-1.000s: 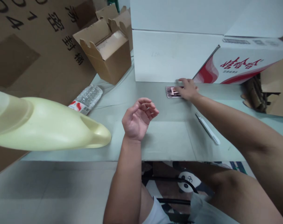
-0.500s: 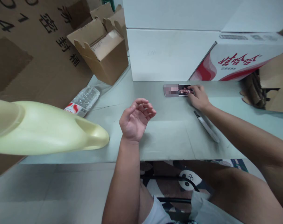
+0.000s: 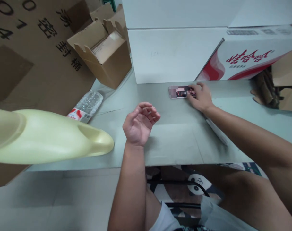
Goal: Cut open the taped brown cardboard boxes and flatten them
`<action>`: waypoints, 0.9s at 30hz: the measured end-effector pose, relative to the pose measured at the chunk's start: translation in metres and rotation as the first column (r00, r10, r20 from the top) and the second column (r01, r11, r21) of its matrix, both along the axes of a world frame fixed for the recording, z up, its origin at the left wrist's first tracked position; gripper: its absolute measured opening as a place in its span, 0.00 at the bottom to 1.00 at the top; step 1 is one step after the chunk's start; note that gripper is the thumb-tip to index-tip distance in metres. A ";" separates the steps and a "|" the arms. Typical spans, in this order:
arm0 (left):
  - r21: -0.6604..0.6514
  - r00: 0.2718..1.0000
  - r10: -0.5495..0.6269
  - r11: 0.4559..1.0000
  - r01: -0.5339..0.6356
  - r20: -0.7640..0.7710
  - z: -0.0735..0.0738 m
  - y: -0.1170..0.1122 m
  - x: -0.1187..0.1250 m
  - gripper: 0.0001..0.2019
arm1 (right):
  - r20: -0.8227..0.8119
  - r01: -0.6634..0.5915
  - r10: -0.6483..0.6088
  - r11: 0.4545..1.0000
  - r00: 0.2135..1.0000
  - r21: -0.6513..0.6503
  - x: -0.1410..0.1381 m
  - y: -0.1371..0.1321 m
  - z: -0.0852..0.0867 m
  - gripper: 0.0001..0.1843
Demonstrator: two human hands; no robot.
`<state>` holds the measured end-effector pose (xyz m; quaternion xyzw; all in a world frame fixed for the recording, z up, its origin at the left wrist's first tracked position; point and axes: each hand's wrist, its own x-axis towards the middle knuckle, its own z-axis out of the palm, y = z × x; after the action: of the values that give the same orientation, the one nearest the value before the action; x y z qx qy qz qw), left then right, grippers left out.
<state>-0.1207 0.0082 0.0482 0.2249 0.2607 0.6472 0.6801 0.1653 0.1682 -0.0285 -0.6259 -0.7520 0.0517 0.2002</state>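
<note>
My right hand (image 3: pixel 201 98) rests at the back of the table, thumb and fingers closed over the right end of a flat, phone-like rectangle (image 3: pixel 181 92) with a dark, printed or lit face. Part of its surface is blurred out, so I cannot make out exactly what it is. Under my right wrist and forearm lies a slim pale tool (image 3: pixel 217 132), its far end now hidden. My left hand (image 3: pixel 140 125) is held palm up over the middle of the table, fingers loosely curled and apart, holding nothing.
A pale yellow jug-like container (image 3: pixel 52 136) stands at the left front. Behind it lies a clear plastic bottle (image 3: pixel 89 104). An opened brown carton (image 3: pixel 112 64) and white boxes (image 3: pixel 165 56) line the back. A torn carton (image 3: pixel 287 83) is at the right.
My right hand has slid slightly left, covering more of the flat rectangle, and its forearm now hides the slim tool's dark tip. My left hand stays nearly still. The view has shifted slightly.
</note>
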 end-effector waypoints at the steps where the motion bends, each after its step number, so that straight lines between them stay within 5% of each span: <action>1: -0.005 1.000 0.006 1.000 -0.006 -0.005 0.000 0.000 -0.001 0.12 | -0.010 0.056 -0.056 0.998 0.998 -0.026 0.002 0.001 0.001 0.34; 6: -0.010 1.000 0.019 1.000 -0.019 -0.009 0.000 0.000 -0.003 0.12 | -0.016 0.225 -0.230 0.962 0.973 -0.153 0.019 0.000 0.003 0.44; 11: -0.032 0.999 0.021 0.999 -0.022 -0.044 -0.001 0.001 -0.002 0.12 | -0.086 0.292 -0.309 0.942 0.947 -0.164 0.054 -0.007 0.016 0.36; 17: -0.035 0.999 0.012 0.999 -0.013 -0.047 -0.002 0.005 0.004 0.11 | -0.251 0.177 -0.221 0.967 0.942 -0.186 0.076 -0.077 0.030 0.33; 22: -0.031 0.998 -0.043 0.999 0.041 -0.044 -0.003 0.007 0.015 0.12 | -0.187 0.133 -0.164 0.977 0.968 -0.170 0.066 -0.152 0.009 0.35; 27: -0.040 0.996 -0.069 0.997 0.067 -0.058 -0.005 0.004 0.018 0.12 | -0.069 0.092 -0.100 0.989 0.993 -0.119 0.058 -0.156 -0.009 0.28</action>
<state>-0.1023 0.0126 0.0428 0.2397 0.2851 0.6118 0.6979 0.2233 0.0119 -0.0379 -0.6696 -0.7087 0.1088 0.1937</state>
